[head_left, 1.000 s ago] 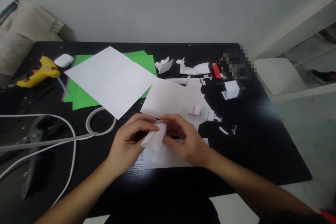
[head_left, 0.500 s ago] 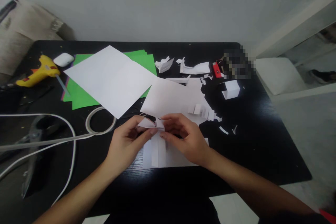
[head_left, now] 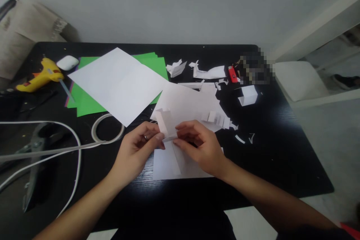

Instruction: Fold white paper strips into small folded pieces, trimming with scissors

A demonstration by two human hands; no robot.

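Observation:
Both hands pinch a small folded white paper piece (head_left: pixel 165 123) above the black table (head_left: pixel 281 150). My left hand (head_left: pixel 137 150) grips its lower left side with closed fingers. My right hand (head_left: pixel 201 148) pinches its lower right edge. The piece stands up between the fingertips, its folded flap pointing away from me. Under the hands lies a flat white sheet (head_left: pixel 168 165). Another white sheet with cut tabs (head_left: pixel 191 105) lies just beyond.
A large white sheet (head_left: pixel 118 82) covers green paper (head_left: pixel 87 105) at the back left. A yellow glue gun (head_left: pixel 42 77), a white case (head_left: pixel 67 62), white cables (head_left: pixel 75 146), scissors (head_left: pixel 32 150), paper scraps (head_left: pixel 208 72), a red lighter (head_left: pixel 232 74) and a folded paper box (head_left: pixel 247 95) lie around.
The folded piece has been turned up from lying low between the hands to standing upright, and both hands have shifted slightly away from me.

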